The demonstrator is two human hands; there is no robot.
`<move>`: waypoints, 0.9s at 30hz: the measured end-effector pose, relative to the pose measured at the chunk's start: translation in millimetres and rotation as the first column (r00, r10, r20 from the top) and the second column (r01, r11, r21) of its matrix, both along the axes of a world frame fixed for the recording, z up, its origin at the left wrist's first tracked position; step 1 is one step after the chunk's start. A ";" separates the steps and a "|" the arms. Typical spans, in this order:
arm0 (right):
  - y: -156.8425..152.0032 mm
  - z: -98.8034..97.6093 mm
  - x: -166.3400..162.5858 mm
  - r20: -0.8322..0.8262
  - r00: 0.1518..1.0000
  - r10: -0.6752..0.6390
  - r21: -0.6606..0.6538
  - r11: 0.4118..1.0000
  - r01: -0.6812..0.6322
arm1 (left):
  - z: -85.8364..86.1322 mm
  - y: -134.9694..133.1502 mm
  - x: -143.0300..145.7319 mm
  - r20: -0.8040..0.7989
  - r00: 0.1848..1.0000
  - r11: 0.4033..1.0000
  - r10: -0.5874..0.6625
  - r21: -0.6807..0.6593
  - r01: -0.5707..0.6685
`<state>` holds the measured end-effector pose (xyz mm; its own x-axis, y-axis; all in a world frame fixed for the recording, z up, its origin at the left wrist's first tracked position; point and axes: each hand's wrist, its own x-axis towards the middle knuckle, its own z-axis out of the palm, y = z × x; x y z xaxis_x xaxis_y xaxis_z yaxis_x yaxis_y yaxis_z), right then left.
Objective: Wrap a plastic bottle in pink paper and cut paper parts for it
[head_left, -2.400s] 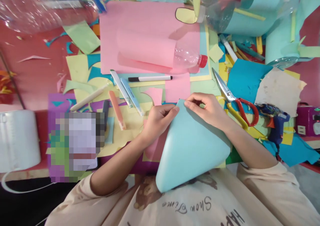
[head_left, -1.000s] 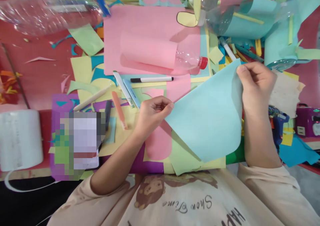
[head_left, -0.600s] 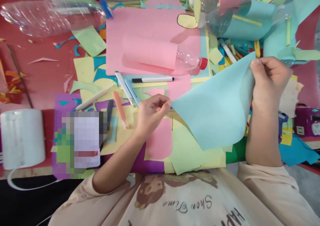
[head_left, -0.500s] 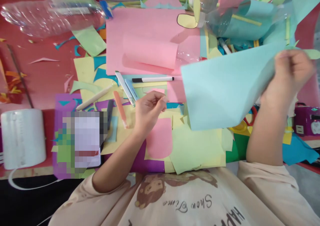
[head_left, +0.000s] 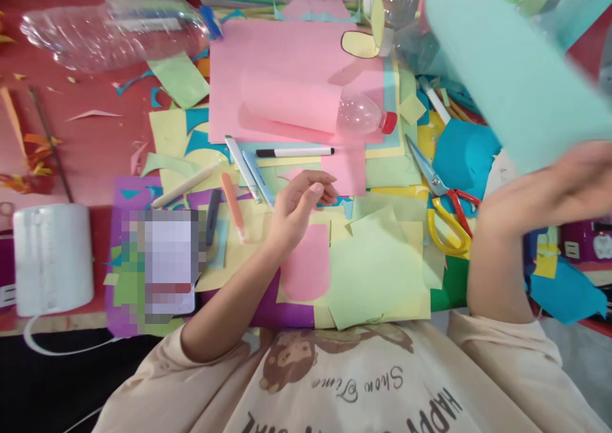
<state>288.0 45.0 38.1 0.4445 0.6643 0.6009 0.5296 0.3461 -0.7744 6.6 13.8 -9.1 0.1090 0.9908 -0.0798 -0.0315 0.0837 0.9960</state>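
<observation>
At the far left of the surface a white roll stands near the edge, with a clear plastic bottle lying on its side well beyond it. Next comes a purple sheet, and just right of it a cream stick, an orange stick and two pale markers lie fanned out on yellow and green paper scraps.

My left hand hovers just above those scraps, near the markers, its fingers loosely curled and a little apart, clamped on nothing. A black pen lies crosswise just beyond it, and beyond that a bottle with a red cap rests on a big pink sheet, with pink paper rolled round its body. Below my left hand a rounded pink cutout and a pale green sheet lie flat near my chest.

Further right, scissors with red and yellow handles lie on the paper beside a dark blue piece.

My right hand is raised at the right edge, blurred; it holds the light blue sheet up off the surface, the paper reaching toward the top of the view above the scissors. I cannot tell exactly how its fingers sit on the paper.
</observation>
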 end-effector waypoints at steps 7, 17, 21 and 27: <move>-29.3 -33.7 -62.1 0.474 0.635 0.610 -0.272 0.787 -0.554 | -4.2 -2.6 3.3 0.051 0.979 0.980 -0.197 0.027 0.196; -21.7 -36.5 -56.5 0.340 0.479 0.809 -0.449 0.587 -0.673 | -2.4 -4.0 7.6 -0.009 0.987 0.987 -0.159 0.012 0.159; -24.3 -34.5 -56.0 0.192 0.604 0.773 -0.445 0.617 -0.648 | -4.8 -7.5 10.8 -0.083 0.976 0.980 -0.199 -0.015 0.199; -21.4 -44.7 -52.6 0.062 0.879 0.472 -0.343 0.837 -0.426 | -8.5 -8.1 9.9 -0.097 0.989 0.990 -0.114 0.075 0.122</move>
